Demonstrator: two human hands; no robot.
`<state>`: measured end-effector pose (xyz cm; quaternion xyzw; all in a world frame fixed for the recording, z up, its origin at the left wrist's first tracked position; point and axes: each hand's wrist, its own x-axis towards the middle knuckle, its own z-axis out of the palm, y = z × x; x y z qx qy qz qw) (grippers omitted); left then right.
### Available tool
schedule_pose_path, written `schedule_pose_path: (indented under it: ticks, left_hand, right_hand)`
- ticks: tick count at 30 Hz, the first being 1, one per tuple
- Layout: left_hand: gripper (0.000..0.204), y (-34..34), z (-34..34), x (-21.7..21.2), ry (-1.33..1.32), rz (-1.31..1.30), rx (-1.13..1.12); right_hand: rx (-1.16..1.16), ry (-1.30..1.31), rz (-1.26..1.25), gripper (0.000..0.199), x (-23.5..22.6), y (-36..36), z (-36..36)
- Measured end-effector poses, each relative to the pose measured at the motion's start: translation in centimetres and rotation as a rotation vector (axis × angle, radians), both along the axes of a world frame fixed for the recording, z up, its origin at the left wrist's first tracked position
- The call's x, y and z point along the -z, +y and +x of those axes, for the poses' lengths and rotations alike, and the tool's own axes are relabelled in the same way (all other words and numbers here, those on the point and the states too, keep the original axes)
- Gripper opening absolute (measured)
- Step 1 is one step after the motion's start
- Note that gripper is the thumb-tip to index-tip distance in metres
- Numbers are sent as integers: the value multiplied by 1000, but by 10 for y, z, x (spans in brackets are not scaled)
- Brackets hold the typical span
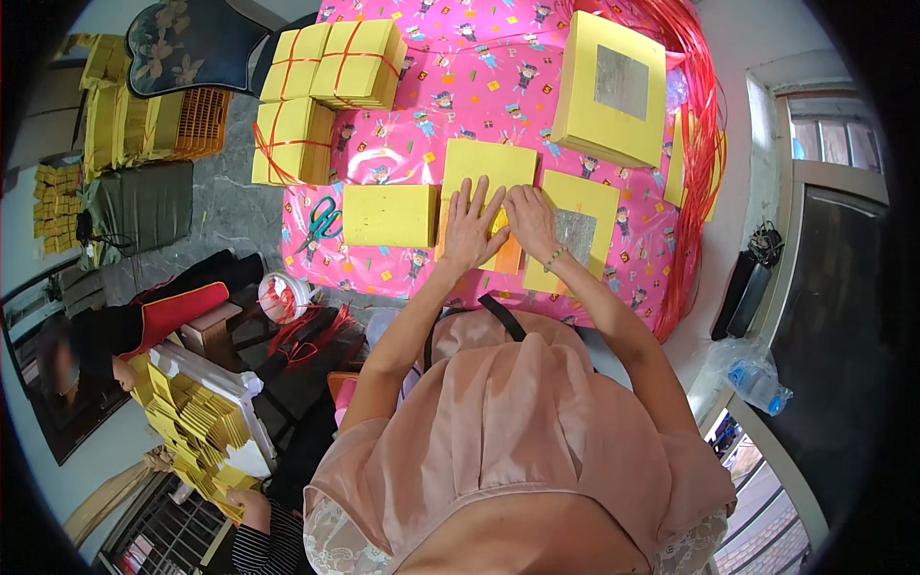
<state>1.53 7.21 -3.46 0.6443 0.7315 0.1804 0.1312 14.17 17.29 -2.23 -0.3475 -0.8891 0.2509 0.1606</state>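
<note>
My left hand (470, 227) lies flat, fingers spread, on a yellow paper sheet (491, 161) with an orange patch along its near part. Close beside it, my right hand (533, 228) has its fingers bent together at the sheet's right side; the fingertips are partly hidden. Under and right of that wrist is another yellow sheet (599, 196) with a silver square in its middle. A low yellow paper stack (388, 216) sits left of my left hand. Farther left, green-handled scissors (324, 222) lie on the pink patterned table cover (431, 120).
Yellow bundles tied with red string (359, 62) stand at the table's back left. A tall stack of silver-patched yellow paper (580, 86) is at the back right, beside hanging red strands (704, 153). At lower left, other people handle yellow paper pieces (196, 422).
</note>
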Motion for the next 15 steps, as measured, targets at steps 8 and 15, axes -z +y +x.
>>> schedule_pose_path:
  ticks: [8,15]
  left_hand:
    - [76,1,0,2,-2,5,-1]
    - [86,-13,0,-1,5,52,-167]
  right_hand:
    - [10,3,14,16,13,-1,3]
    - [41,-7,20,19,19,-3,2]
